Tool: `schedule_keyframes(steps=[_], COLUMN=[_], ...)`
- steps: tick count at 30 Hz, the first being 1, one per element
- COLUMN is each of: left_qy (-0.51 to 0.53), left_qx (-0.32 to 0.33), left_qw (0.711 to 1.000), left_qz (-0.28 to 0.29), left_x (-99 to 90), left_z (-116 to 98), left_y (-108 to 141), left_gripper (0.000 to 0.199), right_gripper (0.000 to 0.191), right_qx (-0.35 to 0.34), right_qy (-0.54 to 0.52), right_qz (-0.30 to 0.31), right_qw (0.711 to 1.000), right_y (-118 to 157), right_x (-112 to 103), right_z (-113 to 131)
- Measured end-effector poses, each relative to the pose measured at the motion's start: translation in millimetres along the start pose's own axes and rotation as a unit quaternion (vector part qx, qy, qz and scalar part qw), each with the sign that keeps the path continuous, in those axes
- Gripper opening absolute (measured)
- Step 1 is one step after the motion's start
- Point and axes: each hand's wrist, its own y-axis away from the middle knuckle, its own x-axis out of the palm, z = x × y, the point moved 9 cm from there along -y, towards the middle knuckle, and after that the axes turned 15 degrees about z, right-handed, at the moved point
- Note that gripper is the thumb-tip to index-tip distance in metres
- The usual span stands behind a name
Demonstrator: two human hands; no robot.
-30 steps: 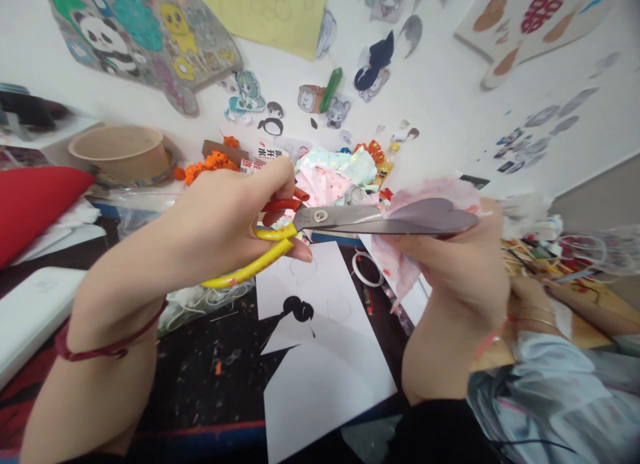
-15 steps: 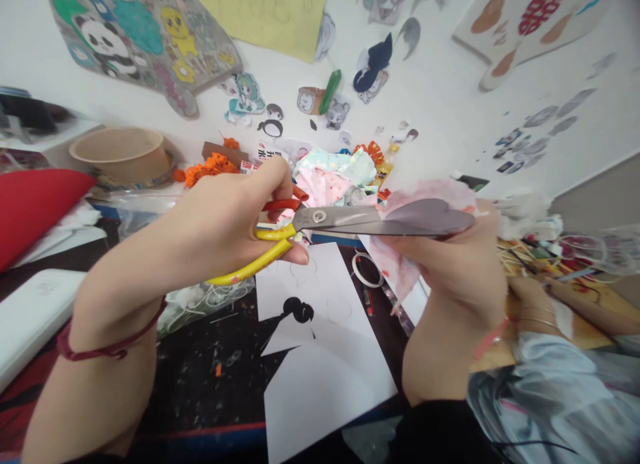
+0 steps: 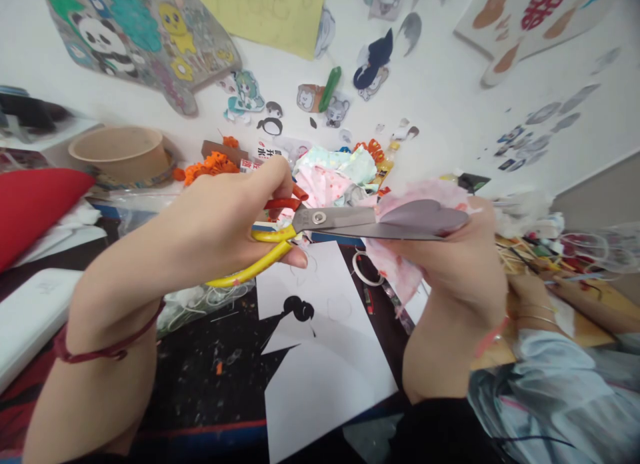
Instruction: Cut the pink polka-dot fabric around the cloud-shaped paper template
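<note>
Your left hand point(image 3: 225, 217) was curled tight through the yellow and red handles of the scissors point(image 3: 345, 221), thumb on top and fingertips wrapped under the lower loop. The blades ran out from those fingers toward your right hand point(image 3: 460, 264), nearly shut, their tips hidden behind the paper. Your right hand pinched a pink-stained paper piece point(image 3: 420, 214), a grey heart shape showing on its face, with the fingers clamped just below the blades. Below both hands lay white paper sheets point(image 3: 320, 357), and a tape ring point(image 3: 365, 267) sat just under your right fingertips.
</note>
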Motion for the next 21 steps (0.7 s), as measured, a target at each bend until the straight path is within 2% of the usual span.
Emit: schedule_keyframes(steps=[4, 9, 15, 21], left_qy=[0.006, 0.005, -0.014, -0.004], left_qx=[0.014, 0.019, -0.003, -0.011], left_qw=[1.0, 1.0, 0.999, 0.999], left_qz=[0.011, -0.005, 0.044, 0.046], left_x=[0.6, -1.3, -0.5, -0.8], left_z=[-2.9, -3.9, -8.9, -10.3], left_y=[-1.9, -2.8, -0.6, -0.5], left_gripper=[0.055, 0.052, 0.039, 0.041], right_gripper=[0.021, 0.02, 0.02, 0.023], right_qx=[0.017, 0.014, 0.008, 0.03], right_qy=[-0.003, -0.006, -0.015, -0.021], right_qz=[0.002, 0.012, 0.017, 0.018], right_qw=[1.0, 1.0, 1.0, 0.999], right_y=[0.1, -0.9, -1.2, 0.0], right_x=[-2.5, -1.2, -0.4, -0.3], right_z=[-5.3, -4.8, -4.0, -7.4])
